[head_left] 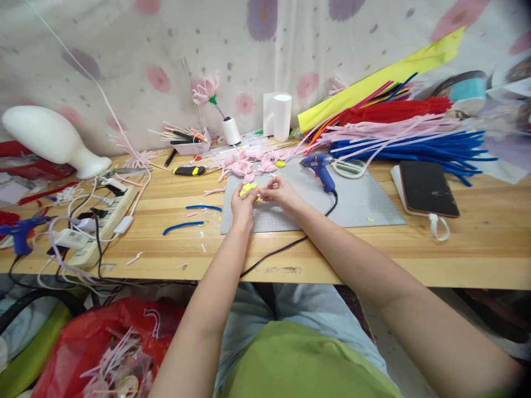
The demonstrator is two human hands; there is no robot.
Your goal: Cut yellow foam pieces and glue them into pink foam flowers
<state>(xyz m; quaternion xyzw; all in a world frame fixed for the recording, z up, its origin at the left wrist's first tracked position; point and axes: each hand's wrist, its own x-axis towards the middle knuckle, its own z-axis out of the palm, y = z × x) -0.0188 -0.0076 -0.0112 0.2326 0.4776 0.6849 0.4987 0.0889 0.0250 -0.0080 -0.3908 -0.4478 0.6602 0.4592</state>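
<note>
My left hand (244,205) is closed on a small yellow piece (249,189), which looks like paper or felt, above the grey cutting mat (282,218). Close beside it, the fingers of my right hand (279,192) are pinched together at the piece's right edge. What they grip, if anything, is too small to make out. Pink pipe-cleaner petals (243,167) lie just beyond my hands, with another yellow bit (280,164) among them. To the right, a blue glue gun (319,168) rests on the mat near white-handled scissors (349,168).
A black cord (274,251) crosses the table's front. Bundles of blue pipe cleaners (415,152) lie at the back right, near a phone (429,188) on a stand. At left are a power strip (103,221), a foam head (53,138) and a utility knife (188,171).
</note>
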